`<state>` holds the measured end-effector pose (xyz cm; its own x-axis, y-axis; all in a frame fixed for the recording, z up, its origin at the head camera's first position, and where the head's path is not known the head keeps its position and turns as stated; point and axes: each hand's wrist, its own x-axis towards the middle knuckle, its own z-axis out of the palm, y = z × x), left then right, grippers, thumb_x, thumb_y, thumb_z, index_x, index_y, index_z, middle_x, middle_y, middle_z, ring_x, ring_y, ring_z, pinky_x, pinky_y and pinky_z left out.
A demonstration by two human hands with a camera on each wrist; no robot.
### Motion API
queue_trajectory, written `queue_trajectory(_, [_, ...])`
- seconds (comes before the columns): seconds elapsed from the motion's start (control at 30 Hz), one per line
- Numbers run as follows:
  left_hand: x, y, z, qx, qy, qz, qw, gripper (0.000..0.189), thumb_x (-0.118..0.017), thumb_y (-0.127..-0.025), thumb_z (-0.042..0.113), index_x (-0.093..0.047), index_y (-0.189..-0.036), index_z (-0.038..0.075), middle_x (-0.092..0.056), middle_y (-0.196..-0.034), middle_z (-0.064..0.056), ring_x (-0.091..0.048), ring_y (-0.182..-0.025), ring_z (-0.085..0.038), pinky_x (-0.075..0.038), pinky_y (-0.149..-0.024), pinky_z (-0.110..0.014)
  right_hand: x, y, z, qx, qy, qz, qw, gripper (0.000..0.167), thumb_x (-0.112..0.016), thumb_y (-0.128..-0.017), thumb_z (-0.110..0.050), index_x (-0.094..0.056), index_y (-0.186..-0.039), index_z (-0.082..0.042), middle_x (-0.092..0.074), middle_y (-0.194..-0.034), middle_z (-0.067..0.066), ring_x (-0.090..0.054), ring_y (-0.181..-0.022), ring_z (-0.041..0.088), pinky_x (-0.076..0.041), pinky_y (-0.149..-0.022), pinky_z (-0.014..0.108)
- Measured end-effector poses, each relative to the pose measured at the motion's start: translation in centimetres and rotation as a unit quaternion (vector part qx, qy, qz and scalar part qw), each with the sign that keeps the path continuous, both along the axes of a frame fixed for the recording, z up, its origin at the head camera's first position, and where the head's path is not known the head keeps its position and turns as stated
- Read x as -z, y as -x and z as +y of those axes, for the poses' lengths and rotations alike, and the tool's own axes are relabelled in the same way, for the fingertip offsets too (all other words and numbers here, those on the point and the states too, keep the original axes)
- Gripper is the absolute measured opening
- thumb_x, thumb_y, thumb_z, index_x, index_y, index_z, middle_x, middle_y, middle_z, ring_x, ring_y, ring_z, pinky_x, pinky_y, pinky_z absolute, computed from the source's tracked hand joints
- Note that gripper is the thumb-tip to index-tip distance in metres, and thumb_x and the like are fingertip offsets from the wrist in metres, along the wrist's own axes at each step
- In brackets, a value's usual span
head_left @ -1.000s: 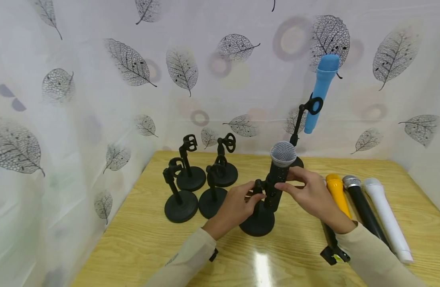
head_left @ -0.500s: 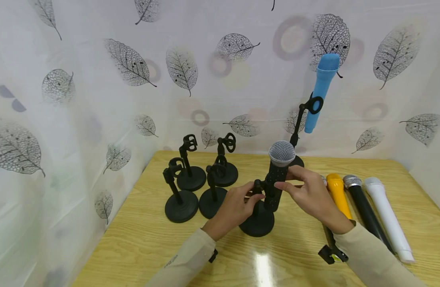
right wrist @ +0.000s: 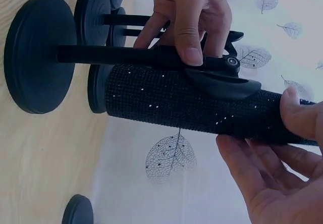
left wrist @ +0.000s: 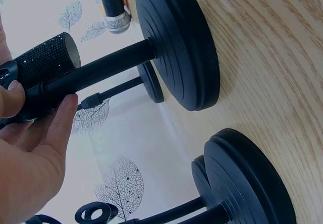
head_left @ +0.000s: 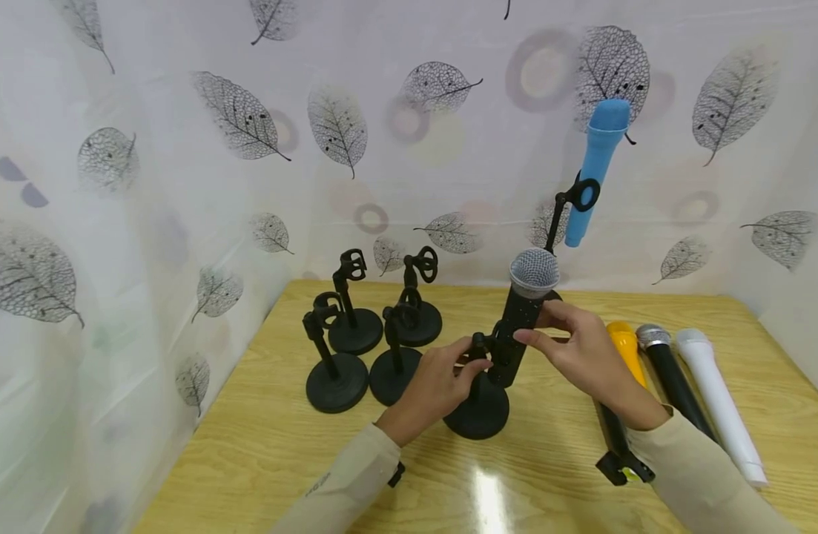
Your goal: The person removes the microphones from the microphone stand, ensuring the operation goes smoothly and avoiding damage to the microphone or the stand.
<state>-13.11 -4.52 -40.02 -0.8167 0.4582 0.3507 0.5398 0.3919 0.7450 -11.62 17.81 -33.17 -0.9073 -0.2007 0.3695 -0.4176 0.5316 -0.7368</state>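
A black, glitter-studded microphone [head_left: 520, 315] with a silver mesh head sits in the clip of a short black microphone stand [head_left: 478, 417], leaning to the right. My right hand [head_left: 585, 360] pinches its handle below the head, thumb in front and fingers behind. With thumb and fingers, my left hand [head_left: 437, 382] grips the top of the stand's post, close under the clip. In the right wrist view the clip [right wrist: 222, 84] wraps the handle [right wrist: 166, 98], and the handle's lower end hangs beside the post. The stand's round base [left wrist: 176, 42] rests on the table.
Several black stands [head_left: 337, 382] with bare clips stand on the left. Behind, a blue microphone [head_left: 598, 159] is held in a taller stand. Orange [head_left: 624, 345], black [head_left: 675, 378] and white [head_left: 718, 400] microphones lie on the right, partly behind my right forearm.
The microphone has tilted further to the right, its head moving up and right and its lower end slightly left. My right hand moved slightly with it; my left hand stayed in place.
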Motion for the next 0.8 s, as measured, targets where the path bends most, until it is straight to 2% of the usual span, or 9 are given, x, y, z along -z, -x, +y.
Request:
queue_trajectory(0.1, [0.0,0.0,0.0,-0.001,0.001,0.0,1.0,0.025,-0.06,-0.103,0.025,-0.067,-0.117,0.006,-0.073,-0.114,-0.006,-0.069,-0.106,-0.01,-0.055,-0.081,-0.016,0.3,-0.1,0.1,-0.003,-0.003,-0.026,0.9997,0.029,-0.077,-0.093,-0.023,-0.069,-0.114,-0.004,-0.073,-0.106,0.011,-0.069,-0.101,0.03,-0.057,-0.087,0.052])
queue_trajectory(0.17, [0.0,0.0,0.0,-0.002,0.0,-0.001,1.0,0.025,-0.06,-0.102,0.025,-0.067,-0.117,0.006,-0.073,-0.114,-0.006,-0.069,-0.106,-0.01,-0.055,-0.081,-0.016,0.7,0.0,0.1,-0.004,-0.003,-0.029,0.9996,0.031,-0.078,-0.093,-0.023,-0.069,-0.115,-0.004,-0.072,-0.108,0.012,-0.069,-0.102,0.03,-0.058,-0.087,0.05])
queue_trajectory(0.27, [0.0,0.0,0.0,0.0,-0.001,-0.001,1.0,0.024,-0.061,-0.102,0.025,-0.067,-0.118,0.007,-0.073,-0.114,-0.007,-0.069,-0.106,-0.01,-0.055,-0.081,-0.016,1.2,0.0,-0.1,-0.001,-0.006,-0.017,0.9998,0.025,-0.078,-0.092,-0.021,-0.069,-0.109,-0.005,-0.073,-0.103,0.01,-0.07,-0.099,0.028,-0.058,-0.085,0.05])
queue_trajectory(0.47, [0.0,0.0,0.0,0.002,-0.003,0.0,1.0,0.022,-0.06,-0.103,0.025,-0.066,-0.117,0.01,-0.073,-0.114,-0.008,-0.069,-0.106,-0.01,-0.055,-0.081,-0.016,1.1,0.0,-0.3,0.006,-0.011,0.018,0.9998,0.016,-0.079,-0.09,-0.013,-0.065,-0.094,-0.007,-0.072,-0.092,0.005,-0.07,-0.089,0.024,-0.059,-0.082,0.051])
queue_trajectory(0.8, [-0.1,0.0,0.0,0.006,-0.007,-0.005,0.9999,0.022,-0.06,-0.103,0.025,-0.066,-0.117,0.009,-0.073,-0.115,-0.012,-0.069,-0.106,-0.009,-0.055,-0.081,-0.016,0.4,0.1,-0.3,0.002,-0.009,0.037,0.9993,0.013,-0.079,-0.09,-0.009,-0.069,-0.099,-0.006,-0.073,-0.093,0.004,-0.07,-0.089,0.022,-0.059,-0.082,0.05])
